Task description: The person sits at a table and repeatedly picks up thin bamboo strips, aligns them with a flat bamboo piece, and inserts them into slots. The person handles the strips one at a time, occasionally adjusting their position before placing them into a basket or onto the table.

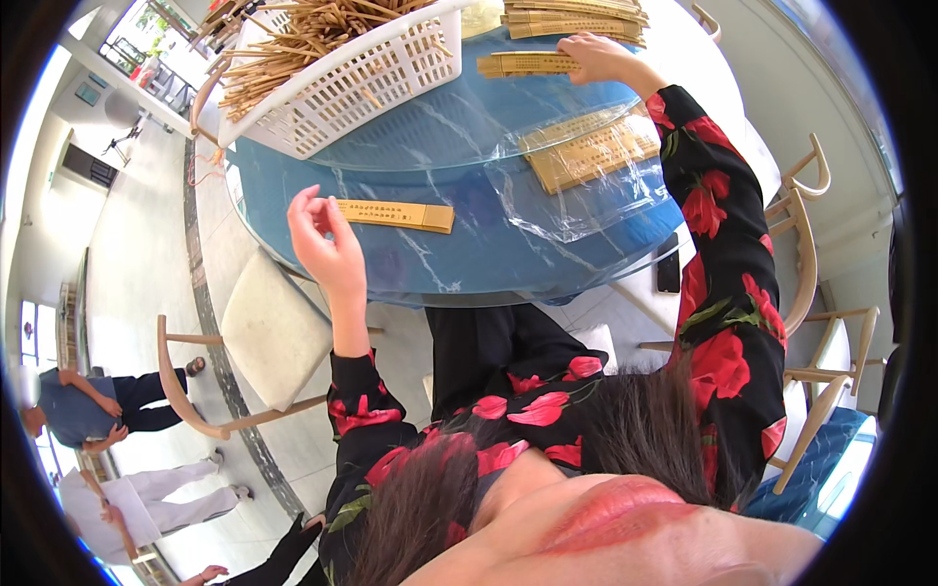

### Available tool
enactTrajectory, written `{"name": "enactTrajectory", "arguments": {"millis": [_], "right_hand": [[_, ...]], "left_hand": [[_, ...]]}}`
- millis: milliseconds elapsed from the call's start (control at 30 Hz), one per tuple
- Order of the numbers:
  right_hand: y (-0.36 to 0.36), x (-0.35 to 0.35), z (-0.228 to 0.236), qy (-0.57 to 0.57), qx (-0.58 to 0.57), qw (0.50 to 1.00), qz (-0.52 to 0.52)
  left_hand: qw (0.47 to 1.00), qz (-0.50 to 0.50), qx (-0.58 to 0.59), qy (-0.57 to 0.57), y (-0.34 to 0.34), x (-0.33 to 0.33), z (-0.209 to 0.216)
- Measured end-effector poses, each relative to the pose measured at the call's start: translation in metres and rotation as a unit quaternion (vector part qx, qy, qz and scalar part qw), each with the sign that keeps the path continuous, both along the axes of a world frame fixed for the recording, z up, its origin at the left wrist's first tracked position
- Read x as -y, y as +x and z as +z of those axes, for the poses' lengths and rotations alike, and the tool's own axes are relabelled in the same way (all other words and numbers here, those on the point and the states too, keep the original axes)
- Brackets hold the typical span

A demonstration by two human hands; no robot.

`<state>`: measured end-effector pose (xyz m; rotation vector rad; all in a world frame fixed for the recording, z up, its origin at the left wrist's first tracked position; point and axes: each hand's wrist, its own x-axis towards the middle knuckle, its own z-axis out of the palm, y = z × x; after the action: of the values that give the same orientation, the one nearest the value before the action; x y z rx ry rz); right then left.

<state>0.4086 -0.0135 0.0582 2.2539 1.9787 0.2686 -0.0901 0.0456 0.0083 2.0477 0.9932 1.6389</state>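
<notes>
My left hand (329, 244) is over the near left of the round blue table, its fingers loosely bent and apart. Right beside its thumb lies a short pile of long, narrow tan paper sleeves (405, 216) with printed lettering. Farther off, my right hand (598, 61) has its fingers closed on the end of another bundle of paper sleeves (523, 64). Just behind that bundle are taller stacks of the same sleeves (576, 21). A clear plastic bag (576, 210) spreads on the tabletop, with a thick block of sleeves (592, 154) in or under it.
A white slatted basket (357, 93) heaped with wooden chopsticks (303, 39) stands at the far left. The blue marbled table (391, 264) has a raised glass turntable. Chairs (274, 327) surround it. A black phone (668, 269) rests at the right. Other people (83, 405) stand far left.
</notes>
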Motion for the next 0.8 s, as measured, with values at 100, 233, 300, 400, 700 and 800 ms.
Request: {"name": "enactTrajectory", "arguments": {"millis": [100, 233, 300, 400, 700, 800], "right_hand": [[0.006, -0.002, -0.01, -0.019, 0.038, 0.999, 0.008], [0.027, -0.002, -0.015, 0.101, 0.037, 0.994, 0.035], [0.063, 0.002, -0.006, 0.109, 0.074, 0.991, -0.009], [0.049, -0.017, 0.026, 0.106, 0.142, 0.983, -0.047], [0.107, -0.051, -0.064, 0.276, 0.194, 0.937, -0.092], [0.085, -0.05, -0.047, 0.142, 0.193, 0.955, -0.173]], "left_hand": [[0.997, -0.052, -0.056, -0.008, 0.016, 0.033, -0.024], [0.994, -0.031, -0.091, 0.057, 0.01, 0.052, -0.021], [0.995, -0.05, -0.081, 0.01, 0.015, 0.053, -0.028], [0.995, -0.039, -0.089, -0.013, 0.006, 0.057, -0.031], [0.99, -0.072, -0.109, -0.05, 0.009, 0.055, -0.029], [0.986, -0.071, -0.133, -0.072, 0.005, 0.057, -0.027]]}}
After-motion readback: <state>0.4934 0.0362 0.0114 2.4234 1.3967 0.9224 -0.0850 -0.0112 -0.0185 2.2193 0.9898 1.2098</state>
